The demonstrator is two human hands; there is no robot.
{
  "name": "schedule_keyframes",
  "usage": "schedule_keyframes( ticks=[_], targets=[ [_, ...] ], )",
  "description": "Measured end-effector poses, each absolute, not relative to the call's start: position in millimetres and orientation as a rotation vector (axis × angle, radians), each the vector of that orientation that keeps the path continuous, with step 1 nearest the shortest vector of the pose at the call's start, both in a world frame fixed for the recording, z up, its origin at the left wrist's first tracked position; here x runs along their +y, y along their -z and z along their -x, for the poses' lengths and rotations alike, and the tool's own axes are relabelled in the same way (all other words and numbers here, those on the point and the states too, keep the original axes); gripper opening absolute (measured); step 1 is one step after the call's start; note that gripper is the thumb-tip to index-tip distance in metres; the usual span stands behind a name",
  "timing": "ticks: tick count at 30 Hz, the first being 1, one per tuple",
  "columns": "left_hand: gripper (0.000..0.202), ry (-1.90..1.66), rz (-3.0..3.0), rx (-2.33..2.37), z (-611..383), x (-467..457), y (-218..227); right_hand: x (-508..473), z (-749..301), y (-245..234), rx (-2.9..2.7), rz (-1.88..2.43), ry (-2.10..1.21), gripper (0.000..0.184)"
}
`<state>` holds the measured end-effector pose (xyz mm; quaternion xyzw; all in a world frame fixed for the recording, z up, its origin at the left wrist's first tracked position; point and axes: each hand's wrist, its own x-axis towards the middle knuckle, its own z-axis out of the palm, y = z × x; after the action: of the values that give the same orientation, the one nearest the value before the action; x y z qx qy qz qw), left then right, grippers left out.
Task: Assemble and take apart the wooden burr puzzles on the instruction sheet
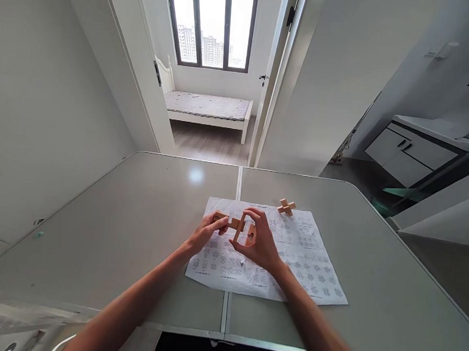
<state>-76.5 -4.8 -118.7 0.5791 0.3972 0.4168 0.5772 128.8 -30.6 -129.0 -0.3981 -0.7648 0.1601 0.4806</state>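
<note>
The printing on the paper sheet [301,252], heading and captions alike, is too small to read

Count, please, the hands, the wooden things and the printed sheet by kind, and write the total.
Hands: 2, the left hand and the right hand
Wooden pieces at the hands: 3, as far as they can be told apart
Cross-shaped wooden puzzle: 1
Printed sheet: 1
Total: 7

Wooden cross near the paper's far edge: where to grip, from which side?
I'd pinch the wooden cross by its right-jutting block end, from above: it sticks out from the centre, uncovered. Nearer right hand holds a wooden piece, though.
</note>
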Motion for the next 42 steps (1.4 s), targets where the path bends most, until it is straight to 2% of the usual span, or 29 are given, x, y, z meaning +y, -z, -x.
schedule_keyframes(
  ticks=[14,19,22,31,39,42],
  targets=[
    [0.035,-0.95,-1.314,0.927,76.5,-4.0,117.3,-29.8,-134.1,125.1,-1.884,0.938,-0.438,0.075],
    [0.035,-1.159,-1.145,0.988,88.7,6.9,116.2,-23.7,-146.0,129.6,-1.737,1.048,-0.403,0.067],
    [0.035,-1.262,-1.131,1.08,95.5,10.8,115.1,-16.6,-152.0,135.6,-1.53,1.104,-0.565,0.061],
    [0.047,-0.972,-1.733,1.255,81.8,0.6,126.8,-9.3,-150.2,151.6,-1.368,1.343,-0.783,0.064],
    [0.036,-0.899,-2.188,1.432,80.5,-1.5,141.6,-14.0,-137.3,153.2,-1.505,1.088,-1.135,0.065],
    [0.035,-0.896,-2.236,1.545,81.0,-2.6,143.9,-13.5,-141.0,151.5,-1.599,1.073,-1.043,0.066]
  ],
)
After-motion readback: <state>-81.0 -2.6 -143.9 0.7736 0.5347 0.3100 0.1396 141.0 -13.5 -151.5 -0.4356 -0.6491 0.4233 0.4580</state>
